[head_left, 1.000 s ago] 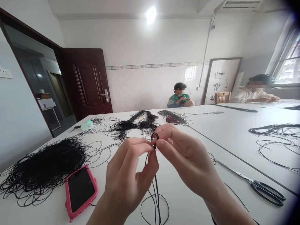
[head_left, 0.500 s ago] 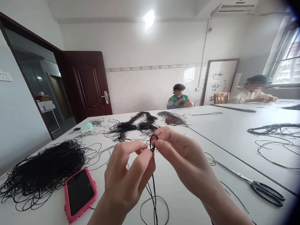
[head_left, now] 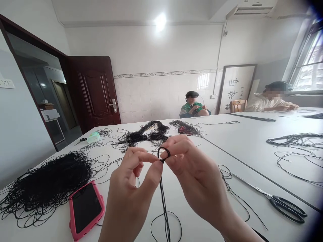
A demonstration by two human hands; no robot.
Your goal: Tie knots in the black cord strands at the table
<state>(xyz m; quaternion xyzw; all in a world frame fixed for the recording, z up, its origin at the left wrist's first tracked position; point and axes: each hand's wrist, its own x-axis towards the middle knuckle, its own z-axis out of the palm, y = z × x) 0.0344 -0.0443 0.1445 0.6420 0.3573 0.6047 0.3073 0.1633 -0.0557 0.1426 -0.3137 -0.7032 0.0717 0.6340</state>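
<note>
A thin black cord (head_left: pixel 164 201) is held up above the white table, with a small loop and a knot at its top and strands hanging down to the tabletop. My left hand (head_left: pixel 136 188) pinches it at the knot between thumb and index finger. On the other side, my right hand (head_left: pixel 196 171) grips the loop, its fingers at the loop's right edge. The fingertips of both hands are close together. Below them, the lower strands form a wide curl on the table.
A large black cord bundle (head_left: pixel 58 181) and a pink-cased phone (head_left: pixel 87 210) lie left. Scissors (head_left: pixel 277 200) lie right. More cord piles (head_left: pixel 143 132) and a green-white item (head_left: pixel 93 137) sit farther back. Two people (head_left: pixel 193 106) sit beyond.
The loop has opened wider and tilted, shifting slightly left. My right hand has turned, its fingers now more curled. More cord shows on the table beside my right wrist.
</note>
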